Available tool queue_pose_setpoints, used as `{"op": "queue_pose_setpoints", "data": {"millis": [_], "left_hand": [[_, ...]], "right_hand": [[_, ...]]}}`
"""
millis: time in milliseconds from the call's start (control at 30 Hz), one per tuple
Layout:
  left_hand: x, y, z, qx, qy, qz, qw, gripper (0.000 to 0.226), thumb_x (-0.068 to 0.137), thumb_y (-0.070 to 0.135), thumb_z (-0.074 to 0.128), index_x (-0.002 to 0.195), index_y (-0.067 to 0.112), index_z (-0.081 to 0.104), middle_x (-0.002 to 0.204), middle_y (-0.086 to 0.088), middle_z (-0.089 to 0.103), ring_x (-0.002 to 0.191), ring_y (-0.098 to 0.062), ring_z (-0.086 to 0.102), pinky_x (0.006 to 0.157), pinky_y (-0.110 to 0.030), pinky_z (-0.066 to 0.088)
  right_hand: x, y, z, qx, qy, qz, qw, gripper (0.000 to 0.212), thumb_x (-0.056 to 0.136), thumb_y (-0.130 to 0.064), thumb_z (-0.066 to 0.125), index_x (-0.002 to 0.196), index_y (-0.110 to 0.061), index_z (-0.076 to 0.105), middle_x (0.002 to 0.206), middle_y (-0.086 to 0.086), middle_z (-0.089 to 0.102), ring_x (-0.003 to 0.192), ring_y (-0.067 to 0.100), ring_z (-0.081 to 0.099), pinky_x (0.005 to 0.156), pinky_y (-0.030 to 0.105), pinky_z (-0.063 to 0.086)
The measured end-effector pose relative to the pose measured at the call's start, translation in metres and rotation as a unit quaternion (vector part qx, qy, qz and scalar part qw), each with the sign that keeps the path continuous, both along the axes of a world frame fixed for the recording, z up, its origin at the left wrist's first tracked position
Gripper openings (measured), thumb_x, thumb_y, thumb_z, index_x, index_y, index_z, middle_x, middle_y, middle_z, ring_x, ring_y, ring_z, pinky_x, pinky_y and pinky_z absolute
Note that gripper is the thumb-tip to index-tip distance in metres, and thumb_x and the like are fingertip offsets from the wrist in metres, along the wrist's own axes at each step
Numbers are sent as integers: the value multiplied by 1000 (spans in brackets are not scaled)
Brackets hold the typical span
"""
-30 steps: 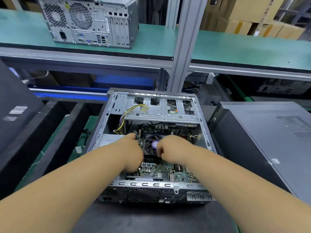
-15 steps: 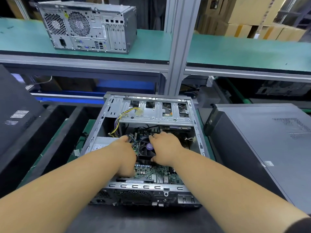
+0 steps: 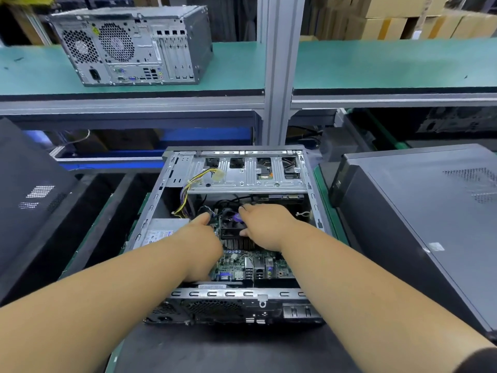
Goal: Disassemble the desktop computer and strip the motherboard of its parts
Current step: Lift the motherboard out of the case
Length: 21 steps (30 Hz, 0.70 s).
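The open computer case point(image 3: 236, 238) is lying at the centre of the frame, motherboard point(image 3: 250, 265) exposed. The right hand point(image 3: 265, 222) is spreading its fingers over the cooler fan point(image 3: 234, 224), likely to free it. The left hand point(image 3: 200, 238) is reaching beside it; I cannot tell its grip.

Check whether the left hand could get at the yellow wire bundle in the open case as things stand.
Probably yes. The left hand is already inside the open case, beside the CPU fan, and the yellow wire bundle lies just beyond it with nothing visible between.
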<state>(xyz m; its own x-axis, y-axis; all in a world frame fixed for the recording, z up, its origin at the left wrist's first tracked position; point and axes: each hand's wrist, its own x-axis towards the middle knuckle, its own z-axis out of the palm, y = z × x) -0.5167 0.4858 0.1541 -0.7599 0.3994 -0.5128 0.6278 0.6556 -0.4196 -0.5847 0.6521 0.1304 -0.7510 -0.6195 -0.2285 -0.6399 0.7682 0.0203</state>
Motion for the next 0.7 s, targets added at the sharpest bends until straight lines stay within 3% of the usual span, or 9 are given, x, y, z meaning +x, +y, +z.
{"op": "queue_pose_setpoints", "data": {"millis": [67,167,267,333,400,467,567,700], "left_hand": [[-1,1,0,-9,16,-15,1000,27,84,45,55,92,20,63,81,2,61,83,-22,48,106,-44,15],[1,1,-2,-4,42,-32,999,9,81,28,55,80,21,59,74,2,54,78,-22,40,104,-43,18],[5,-1,-2,1,71,-56,996,7,78,21,55,80,22,62,79,3,58,87,-23,45,96,-41,21],[6,-5,-1,34,81,-51,995,15,79,30,56,89,23,64,88,5,59,94,-23,45,92,-41,24],[6,-10,0,72,81,-45,993,26,77,46,58,92,26,64,93,8,57,96,-20,45,89,-39,28],[6,-15,0,113,78,-38,990,31,72,56,57,87,29,60,93,11,54,96,-18,46,87,-37,28],[6,-21,1,158,73,-31,984,27,68,57,53,76,33,43,86,13,44,90,-15,49,86,-34,30],[4,-24,1,180,63,-20,981,29,68,57,54,75,32,40,85,13,41,74,-13,39,81,-30,25]], "right_hand": [[-1,-1,1,-20,-6,-16,1000,51,103,-42,42,139,-7,41,143,8,47,126,29,51,94,46,49],[0,-3,3,-31,-9,-26,999,46,103,-39,43,135,-6,45,140,8,51,122,29,54,92,46,50],[3,-4,7,-38,-19,-47,998,49,104,-35,43,142,-5,41,145,10,48,129,29,50,98,46,47],[7,-4,12,-32,-8,-63,997,43,103,-31,45,138,-6,48,139,9,54,125,30,53,95,42,49],[13,-3,19,-43,41,-71,996,22,101,-24,49,115,-13,61,113,5,64,102,28,61,74,35,47],[24,0,29,-78,77,-90,990,11,98,-23,51,97,-18,61,95,-1,59,86,24,58,64,33,39],[40,9,42,-148,52,-108,982,15,94,-35,56,92,-22,63,97,-3,53,88,23,56,70,34,46],[61,20,47,-194,-24,-93,976,22,80,-50,70,80,-30,60,99,-6,43,95,17,46,77,34,45]]}}
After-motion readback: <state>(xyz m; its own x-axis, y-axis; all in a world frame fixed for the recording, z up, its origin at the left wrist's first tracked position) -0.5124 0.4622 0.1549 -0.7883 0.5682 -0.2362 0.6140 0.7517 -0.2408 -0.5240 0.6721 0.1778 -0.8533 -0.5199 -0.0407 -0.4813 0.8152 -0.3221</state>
